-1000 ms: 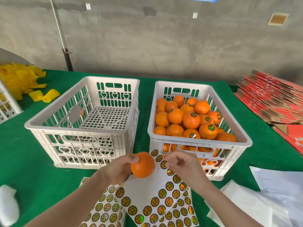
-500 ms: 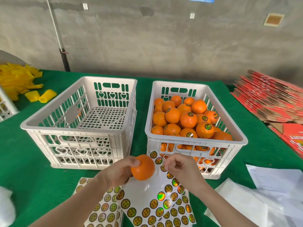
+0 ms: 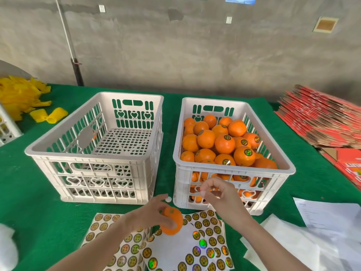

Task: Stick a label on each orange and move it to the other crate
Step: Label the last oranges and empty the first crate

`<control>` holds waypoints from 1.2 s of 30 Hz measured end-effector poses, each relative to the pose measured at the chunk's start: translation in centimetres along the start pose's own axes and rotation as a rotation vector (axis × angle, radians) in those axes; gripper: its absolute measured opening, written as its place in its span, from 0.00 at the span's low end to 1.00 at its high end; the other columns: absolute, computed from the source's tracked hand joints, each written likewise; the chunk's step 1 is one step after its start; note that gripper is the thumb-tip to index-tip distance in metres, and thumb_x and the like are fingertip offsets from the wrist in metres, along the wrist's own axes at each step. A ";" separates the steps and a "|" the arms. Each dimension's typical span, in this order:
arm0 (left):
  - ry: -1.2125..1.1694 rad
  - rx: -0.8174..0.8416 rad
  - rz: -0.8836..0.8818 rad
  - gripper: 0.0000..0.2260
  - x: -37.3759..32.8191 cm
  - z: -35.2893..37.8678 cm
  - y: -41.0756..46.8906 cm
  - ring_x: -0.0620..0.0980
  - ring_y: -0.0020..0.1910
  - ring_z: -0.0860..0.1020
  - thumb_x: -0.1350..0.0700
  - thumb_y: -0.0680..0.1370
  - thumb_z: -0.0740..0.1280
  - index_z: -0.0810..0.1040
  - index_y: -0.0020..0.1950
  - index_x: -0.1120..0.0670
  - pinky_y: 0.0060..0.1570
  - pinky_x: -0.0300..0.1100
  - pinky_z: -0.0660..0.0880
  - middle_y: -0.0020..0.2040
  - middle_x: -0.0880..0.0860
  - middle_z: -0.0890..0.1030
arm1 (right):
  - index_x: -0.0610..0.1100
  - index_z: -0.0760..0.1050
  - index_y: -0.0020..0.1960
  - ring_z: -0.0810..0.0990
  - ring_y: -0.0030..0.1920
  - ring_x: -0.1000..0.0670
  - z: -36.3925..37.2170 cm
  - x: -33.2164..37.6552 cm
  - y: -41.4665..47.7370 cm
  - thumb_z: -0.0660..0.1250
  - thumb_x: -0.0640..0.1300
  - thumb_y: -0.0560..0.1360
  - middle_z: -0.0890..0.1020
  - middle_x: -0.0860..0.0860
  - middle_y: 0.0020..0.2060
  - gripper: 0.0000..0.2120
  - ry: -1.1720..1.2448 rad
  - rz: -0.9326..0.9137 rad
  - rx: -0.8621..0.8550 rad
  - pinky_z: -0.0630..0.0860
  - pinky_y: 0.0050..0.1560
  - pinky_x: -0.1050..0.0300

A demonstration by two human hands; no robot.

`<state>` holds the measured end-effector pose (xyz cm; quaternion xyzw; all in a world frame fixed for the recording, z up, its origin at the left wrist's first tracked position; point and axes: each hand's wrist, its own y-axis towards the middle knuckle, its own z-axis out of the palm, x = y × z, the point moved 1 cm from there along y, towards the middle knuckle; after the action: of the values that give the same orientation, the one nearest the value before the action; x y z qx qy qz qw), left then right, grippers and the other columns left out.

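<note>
Nearly done, by the look of it. Gripping orange (image 3: 172,223) in left hand (image 3: 150,216), fingers curled round it, over label sheet (image 3: 211,231) on table. Pinching with right hand (image 3: 220,198); cannot tell if holding a label. Nothing visible in left crate (image 3: 88,156); labelled fruit heaped in right crate (image 3: 234,169). To do: label, drop in.

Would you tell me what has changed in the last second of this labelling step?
The right hand has lifted off the label sheet, away from the orange, and now pinches its fingertips in front of the full crate; whether it holds a label is too small to tell. The left hand still grips the orange above the sheet. The other crate and the full one stayed put.
</note>
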<state>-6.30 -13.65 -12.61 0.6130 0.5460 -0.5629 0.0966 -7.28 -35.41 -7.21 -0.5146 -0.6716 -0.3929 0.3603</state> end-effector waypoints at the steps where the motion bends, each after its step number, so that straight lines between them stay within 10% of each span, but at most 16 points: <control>1: 0.016 -0.033 0.051 0.37 -0.4 -0.4 -0.4 0.46 0.61 0.71 0.43 0.56 0.75 0.67 0.63 0.42 0.62 0.41 0.69 0.64 0.44 0.69 | 0.50 0.75 0.38 0.76 0.41 0.55 -0.4 0.2 0.1 0.67 0.34 0.74 0.78 0.57 0.35 0.12 -0.010 -0.008 -0.002 0.75 0.48 0.56; 13: -0.764 -0.117 0.424 0.24 -9.9 -3.7 -4.1 0.51 0.37 0.79 0.47 0.70 0.73 0.75 0.61 0.57 0.35 0.39 0.76 0.48 0.58 0.82 | 0.50 0.75 0.41 0.74 0.38 0.59 -4.0 10.8 3.1 0.66 0.33 0.75 0.76 0.57 0.35 0.12 0.007 -0.390 0.142 0.70 0.41 0.67; 24: -0.692 -0.265 0.436 0.19 -12.9 -4.4 -4.0 0.45 0.30 0.74 0.39 0.67 0.69 0.84 0.42 0.54 0.31 0.34 0.74 0.36 0.53 0.80 | 0.59 0.65 0.48 0.78 0.39 0.58 -3.8 14.1 5.5 0.68 0.40 0.75 0.79 0.56 0.36 0.17 -0.328 -0.392 0.217 0.76 0.44 0.60; 36: -0.451 -0.541 0.449 0.08 -12.4 -3.5 -3.9 0.44 0.33 0.75 0.50 0.78 0.64 0.82 0.45 0.50 0.35 0.37 0.73 0.34 0.49 0.79 | 0.55 0.58 0.51 0.70 0.42 0.54 -2.6 13.9 5.3 0.70 0.50 0.71 0.70 0.58 0.41 0.20 -0.681 -0.395 0.079 0.67 0.35 0.62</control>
<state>-4.41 -16.52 0.43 0.5309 0.4920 -0.4841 0.4917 -4.80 -31.22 7.14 -0.4619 -0.8534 -0.2355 0.0541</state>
